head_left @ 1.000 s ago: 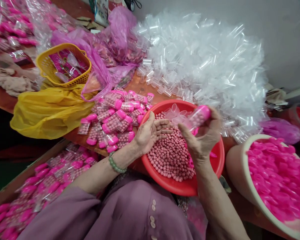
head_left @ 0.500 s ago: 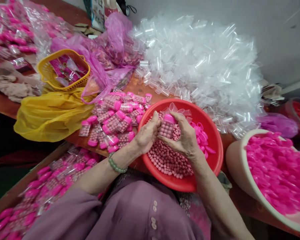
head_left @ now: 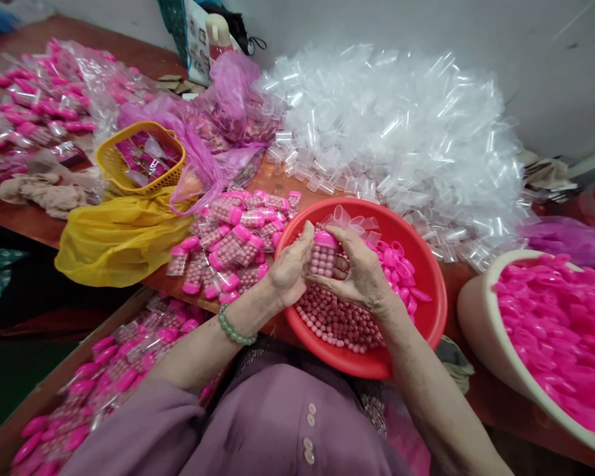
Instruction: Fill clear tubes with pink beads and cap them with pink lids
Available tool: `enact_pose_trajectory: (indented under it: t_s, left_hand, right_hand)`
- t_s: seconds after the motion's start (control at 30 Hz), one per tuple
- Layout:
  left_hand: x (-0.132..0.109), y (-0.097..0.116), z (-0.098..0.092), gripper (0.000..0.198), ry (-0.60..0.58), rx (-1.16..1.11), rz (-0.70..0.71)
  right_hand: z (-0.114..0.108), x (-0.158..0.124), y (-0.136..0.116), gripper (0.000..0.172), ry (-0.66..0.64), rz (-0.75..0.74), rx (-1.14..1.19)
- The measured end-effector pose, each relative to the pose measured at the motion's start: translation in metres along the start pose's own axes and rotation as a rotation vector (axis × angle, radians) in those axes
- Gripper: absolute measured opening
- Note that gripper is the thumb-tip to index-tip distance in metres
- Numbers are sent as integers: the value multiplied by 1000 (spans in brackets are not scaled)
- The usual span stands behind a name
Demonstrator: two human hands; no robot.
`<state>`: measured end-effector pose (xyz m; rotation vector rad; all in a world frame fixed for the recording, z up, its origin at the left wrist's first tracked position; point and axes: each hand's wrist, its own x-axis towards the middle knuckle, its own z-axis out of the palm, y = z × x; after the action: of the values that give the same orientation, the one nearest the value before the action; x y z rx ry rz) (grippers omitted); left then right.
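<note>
Between my two hands, above the red basin [head_left: 429,317], stands a small clear container [head_left: 323,256] full of pink beads, its bright pink cap on top. My left hand [head_left: 291,268], with a green bead bracelet at the wrist, presses against its left side, thumb up. My right hand [head_left: 364,271] grips it by the cap and the lower edge, fingers curved round a gap on the right. Loose pink beads [head_left: 334,324] fill the basin below. Pink caps [head_left: 399,268] lie at its right side and clear empty containers [head_left: 359,221] at its back.
Filled containers [head_left: 238,244] are heaped left of the basin, with more in a box [head_left: 123,370] below. A big pile of clear containers [head_left: 391,119] stands behind. At right is a white bucket of pink caps [head_left: 555,337]. A yellow basket [head_left: 141,185] sits on a yellow bag [head_left: 123,238].
The filled container has shifted left and now sits against my left palm, more upright and facing me. My right fingers show through a gap beside it. The view has shifted slightly.
</note>
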<state>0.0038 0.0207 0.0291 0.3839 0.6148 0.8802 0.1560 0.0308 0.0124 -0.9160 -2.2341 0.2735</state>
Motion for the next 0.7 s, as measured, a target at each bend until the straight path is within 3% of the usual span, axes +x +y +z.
enact_pose_trajectory:
  t_s: [0.2, 0.37, 0.47, 0.57, 0.63, 0.7]
  left_hand:
    - [-3, -13, -5, 46, 155, 139, 28]
    - [-45, -6, -26, 38, 289, 445, 318]
    - [-82, 9, -54, 43, 516, 805, 532]
    - [-106, 29, -92, 44, 825, 1365, 643]
    - [-111, 39, -118, 44, 936, 1695, 648]
    - [-108, 44, -139, 45, 981, 1882, 647]
  right_hand:
    - [4, -3, -3, 78, -60, -112, -57]
    - [5, -5, -10, 84, -114, -219, -125]
    - [3, -7, -9, 69, -140, -192, -145]
    - [4, -7, -8, 49, -187, -183, -169]
    - [4, -7, -11, 40, -225, -149, -189]
    - [4, -7, -16, 36, -266, -91, -200]
